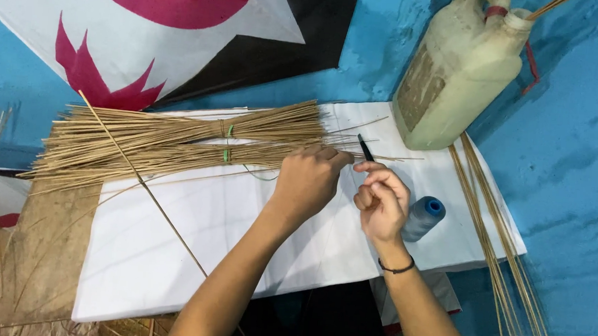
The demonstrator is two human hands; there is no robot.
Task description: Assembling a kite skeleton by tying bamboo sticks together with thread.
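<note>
Both hands met over the white sheet (169,250) on the blue floor (575,171). Her or his left hand (307,182) was curled knuckles-up, fingertips pinching the near ends of the stick bundle (176,140), which lay across the sheet's far edge, tied with green thread (228,143). That forearm ran straight up from the lower edge, wrist level. Right hand (382,202), wristband on, was loosely clenched with thumb and forefinger nipping a dark slim tool (365,148), blade or pen I could not tell, its tip pointing away toward the stick ends. To work cleanly, I judged that the left pinch should steady a single stick while the tool met it close to the fingertips. A pale plastic jug (457,74) stood beyond; a blue thread spool (426,217) sat just beside the right hand, loose sticks (494,256) further right.
</note>
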